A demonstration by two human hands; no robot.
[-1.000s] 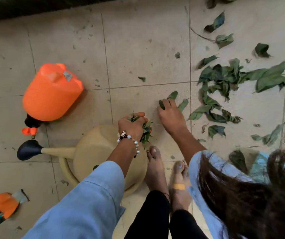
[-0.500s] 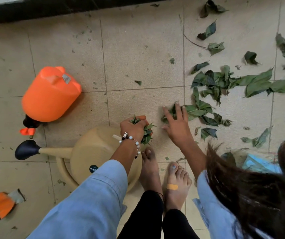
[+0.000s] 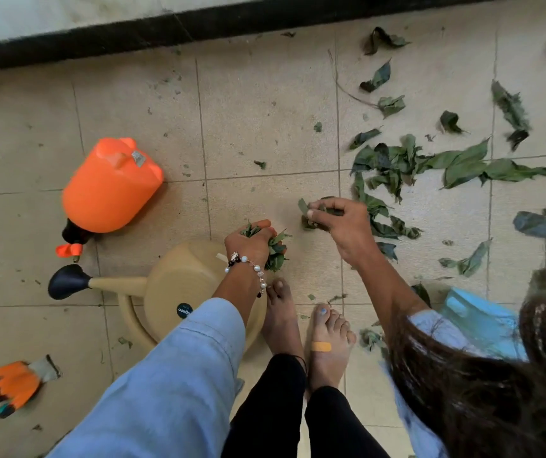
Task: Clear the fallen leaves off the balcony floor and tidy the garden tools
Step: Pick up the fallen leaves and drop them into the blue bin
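Observation:
My left hand (image 3: pixel 252 243) grips a tight bunch of green leaves (image 3: pixel 276 251) just above the floor, beside the beige watering can (image 3: pixel 179 285). To its right, my right hand (image 3: pixel 341 223) pinches a few more leaves (image 3: pixel 308 214) lifted off the tiles. Several green leaves (image 3: pixel 397 166) lie scattered over the tiled floor to the right. An orange sprayer bottle (image 3: pixel 110 186) lies on its side at the left. An orange work glove (image 3: pixel 14 383) lies at the lower left.
My bare feet (image 3: pixel 301 325) stand between the watering can and a light blue dustpan (image 3: pixel 476 319) at the right. A black strip (image 3: pixel 199 24) runs along the wall at the top. My hair (image 3: pixel 496 391) hangs into the lower right.
My right hand was flat on the floor raking leaves; it has now curled around a few and lifted them toward the left. My left hand still holds its bunch.

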